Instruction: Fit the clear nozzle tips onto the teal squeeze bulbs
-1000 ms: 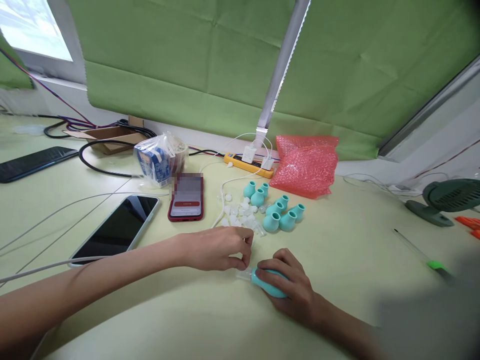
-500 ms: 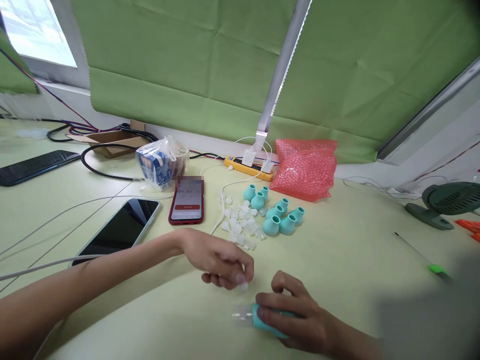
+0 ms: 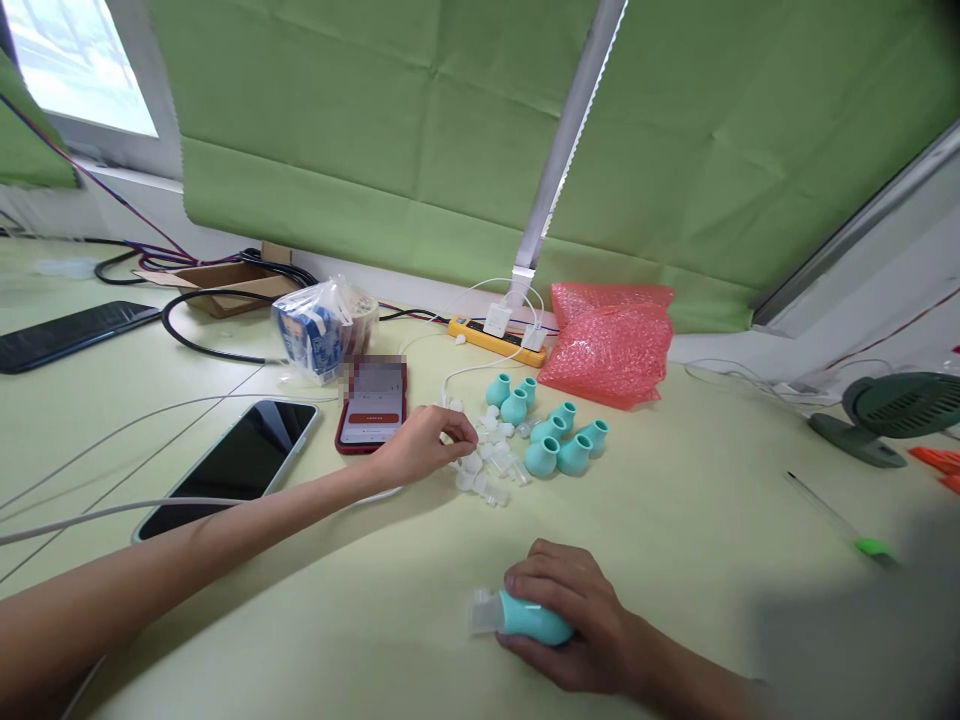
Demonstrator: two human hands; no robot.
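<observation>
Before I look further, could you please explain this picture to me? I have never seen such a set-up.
There is no machine here: a person works bare-handed, seen by a camera worn on the head, looking forward and down. The right hand holds a turquoise bulb with a see-through tip at its end. The left hand is at some small whitish pieces on the table; I cannot tell whether it grips one. Beside them sit eight similar bulbs. Farther back are a yellow power strip and a red bubble-wrap package.
</observation>
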